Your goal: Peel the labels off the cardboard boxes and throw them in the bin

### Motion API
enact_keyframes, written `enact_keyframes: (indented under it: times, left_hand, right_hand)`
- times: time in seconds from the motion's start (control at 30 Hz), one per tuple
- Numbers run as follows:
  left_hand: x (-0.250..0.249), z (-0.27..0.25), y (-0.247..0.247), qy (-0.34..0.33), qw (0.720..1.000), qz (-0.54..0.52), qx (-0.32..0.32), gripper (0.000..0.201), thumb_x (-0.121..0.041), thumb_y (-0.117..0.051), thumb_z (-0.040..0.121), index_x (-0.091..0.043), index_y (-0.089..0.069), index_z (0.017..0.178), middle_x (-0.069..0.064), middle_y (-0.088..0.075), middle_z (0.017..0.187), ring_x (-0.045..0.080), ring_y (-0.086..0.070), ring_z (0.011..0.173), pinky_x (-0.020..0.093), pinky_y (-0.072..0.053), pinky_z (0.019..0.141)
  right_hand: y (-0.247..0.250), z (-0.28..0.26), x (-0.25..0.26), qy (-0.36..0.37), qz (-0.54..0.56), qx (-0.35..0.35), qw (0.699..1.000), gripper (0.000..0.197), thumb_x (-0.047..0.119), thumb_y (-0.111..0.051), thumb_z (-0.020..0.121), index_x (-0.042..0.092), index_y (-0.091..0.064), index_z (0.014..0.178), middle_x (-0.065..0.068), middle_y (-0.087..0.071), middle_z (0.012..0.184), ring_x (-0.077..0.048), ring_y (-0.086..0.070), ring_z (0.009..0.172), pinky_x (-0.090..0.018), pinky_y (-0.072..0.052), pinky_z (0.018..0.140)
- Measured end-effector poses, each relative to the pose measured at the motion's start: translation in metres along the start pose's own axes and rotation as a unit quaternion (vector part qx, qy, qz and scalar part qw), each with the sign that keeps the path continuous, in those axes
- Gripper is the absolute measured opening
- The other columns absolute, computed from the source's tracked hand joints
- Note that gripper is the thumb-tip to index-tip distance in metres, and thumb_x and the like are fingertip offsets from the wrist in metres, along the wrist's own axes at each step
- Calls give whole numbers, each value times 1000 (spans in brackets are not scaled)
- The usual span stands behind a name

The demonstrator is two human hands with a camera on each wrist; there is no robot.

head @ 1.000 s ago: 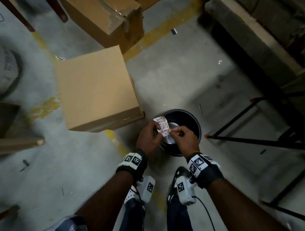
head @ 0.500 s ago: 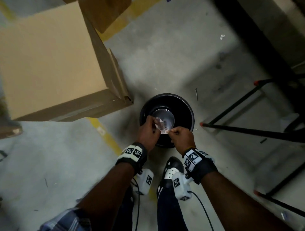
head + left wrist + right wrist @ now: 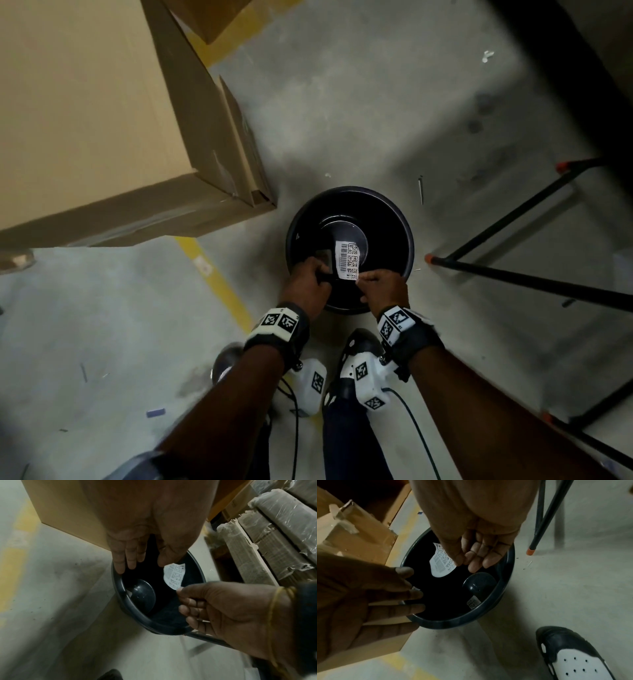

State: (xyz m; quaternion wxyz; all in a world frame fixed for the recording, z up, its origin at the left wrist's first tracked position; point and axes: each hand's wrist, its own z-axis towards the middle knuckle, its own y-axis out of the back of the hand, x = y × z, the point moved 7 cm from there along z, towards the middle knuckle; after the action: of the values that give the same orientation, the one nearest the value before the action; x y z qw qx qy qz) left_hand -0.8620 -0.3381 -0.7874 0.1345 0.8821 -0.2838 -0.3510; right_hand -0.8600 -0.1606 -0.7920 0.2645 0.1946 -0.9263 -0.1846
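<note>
A white printed label [image 3: 348, 256] hangs over the open mouth of the round black bin [image 3: 407, 233]. My right hand [image 3: 363, 279] pinches its lower corner between thumb and forefinger, seen plainly in the right wrist view at the label [image 3: 441, 563] and right hand [image 3: 459, 562]. My left hand [image 3: 317, 274] is beside it at the bin's near rim, fingers straight [image 3: 132, 562] and holding nothing. Another label [image 3: 473, 602] lies inside the bin [image 3: 508, 574]. A large cardboard box [image 3: 85, 102] stands on the floor to the left.
A second cardboard box [image 3: 219, 17] is behind the first. Black metal frame legs with orange tips [image 3: 513, 274] stand right of the bin. My shoes [image 3: 359, 346] are just short of the bin. Wrapped cardboard stacks [image 3: 274, 534] lie beyond. A yellow floor line [image 3: 219, 284] runs under the box.
Both hands have come down to the bin's mouth. The left hand has let go of the label, which now hangs flat from the right hand alone. My view has moved closer.
</note>
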Motion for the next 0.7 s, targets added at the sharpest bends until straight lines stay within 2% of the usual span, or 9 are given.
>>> enact_keyframes:
  times: [0.07, 0.1, 0.17, 0.27, 0.33, 0.4, 0.5, 0.57, 0.7]
  left_hand:
    - [3, 3, -9, -3, 1000, 9, 12, 24, -10, -62, 82, -23, -56, 102, 9, -58, 119, 28, -60, 104, 41, -49, 95]
    - [3, 5, -13, -6, 1000, 8, 16, 25, -10, -62, 82, -25, -55, 101, 10, -57, 120, 28, -60, 104, 42, -50, 95]
    - [5, 9, -18, -10, 1000, 2, 16, 27, -10, -63, 80, -25, -56, 102, 11, -57, 121, 29, -61, 104, 43, -50, 95]
    - [9, 13, -24, -6, 1000, -5, 15, 30, -10, -64, 80, -24, -59, 106, 11, -56, 122, 28, -62, 104, 42, -51, 95]
    - [12, 13, -27, -2, 1000, -13, 16, 31, -10, -65, 80, -24, -59, 107, 10, -56, 122, 27, -62, 104, 42, -52, 95]
    - [12, 14, -29, -4, 1000, -11, 12, 31, -8, -65, 81, -20, -61, 110, 11, -56, 123, 27, -61, 105, 40, -51, 96]
    - [13, 15, -30, -5, 1000, -3, 3, 31, -8, -64, 83, -16, -62, 113, 12, -56, 124, 28, -60, 108, 38, -49, 98]
    - [13, 16, -32, -2, 1000, 4, 3, 32, -10, -63, 85, -17, -61, 116, 11, -55, 126, 26, -59, 110, 36, -47, 99]
    - [8, 19, -35, 3, 1000, 2, 4, 29, -14, -62, 85, -23, -61, 113, 9, -57, 125, 25, -61, 108, 37, -50, 96]
  right_hand:
    - [-2, 9, -2, 4, -35, -4, 999, 33, 25, -73, 86, 35, -68, 56, -1, -74, 73, -23, -70, 67, -43, -61, 73]
    - [-3, 12, -2, 5, -57, -7, 998, 36, 31, -74, 85, 37, -64, 51, 2, -74, 75, -24, -71, 71, -43, -61, 74]
    - [-1, 17, -1, 14, -102, -15, 995, 31, 41, -73, 84, 38, -63, 55, 5, -75, 80, -24, -72, 77, -41, -60, 75]
    - [4, 23, 2, 21, -146, -17, 989, 19, 47, -72, 85, 32, -72, 73, 5, -74, 86, -22, -70, 82, -31, -53, 71]
    - [7, 26, 2, 25, -164, -18, 986, 21, 49, -73, 85, 30, -72, 77, 5, -72, 88, -21, -67, 85, -28, -45, 70]
    - [9, 29, 2, 26, -168, -20, 985, 22, 50, -72, 86, 30, -71, 78, 4, -71, 90, -21, -65, 87, -28, -43, 71]
    - [6, 35, 0, 33, -163, -8, 986, 13, 43, -69, 88, 31, -74, 86, 4, -73, 95, -21, -68, 90, -32, -51, 77]
    - [3, 36, 0, 38, -160, 4, 986, 9, 37, -66, 88, 36, -70, 81, 4, -74, 96, -22, -71, 88, -36, -57, 81]
    - [7, 38, 4, 39, -169, -11, 985, 8, 39, -64, 85, 37, -67, 78, 7, -73, 93, -21, -70, 89, -35, -55, 80]
